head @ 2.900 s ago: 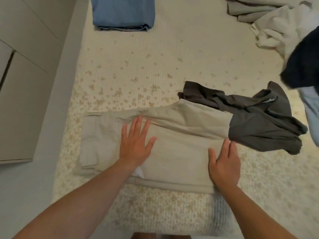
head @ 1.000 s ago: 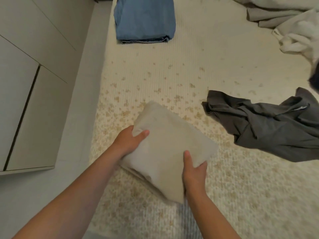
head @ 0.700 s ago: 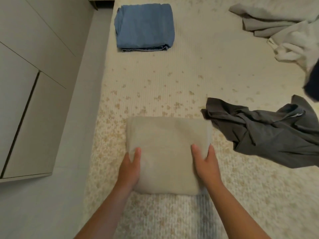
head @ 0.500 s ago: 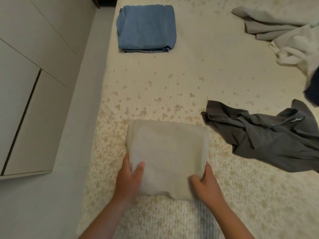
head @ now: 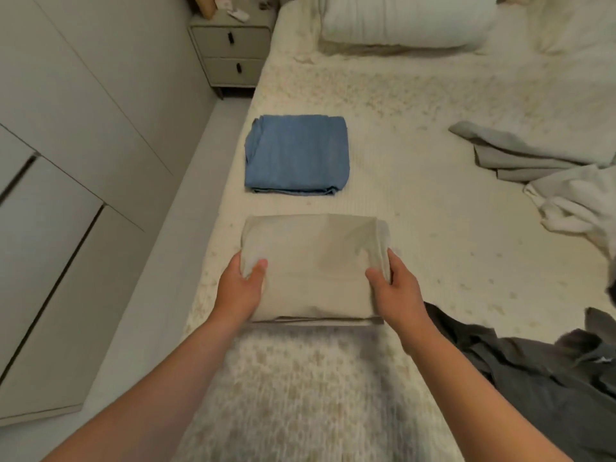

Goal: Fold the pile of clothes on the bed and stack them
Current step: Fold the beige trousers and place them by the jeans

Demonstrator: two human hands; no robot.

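A folded beige garment (head: 315,261) is held above the bed (head: 416,105), just in front of a folded blue garment (head: 296,155) lying near the bed's left edge. My left hand (head: 241,288) grips the beige bundle's left side, thumb on top and fingers underneath. My right hand (head: 396,291) grips its right side the same way. A crumpled dark grey garment (head: 533,371) lies at the lower right. A heap of unfolded light clothes (head: 560,181) sits at the right.
A white pillow (head: 406,21) lies at the head of the bed. A two-drawer nightstand (head: 233,51) stands beside it. Pale wardrobe doors (head: 66,161) line the left, with a narrow strip of floor (head: 160,255) between them and the bed.
The beige trousers went from spread flat under my palms to a folded bundle. Both hands took it by the sides and carried it forward toward the blue garment.
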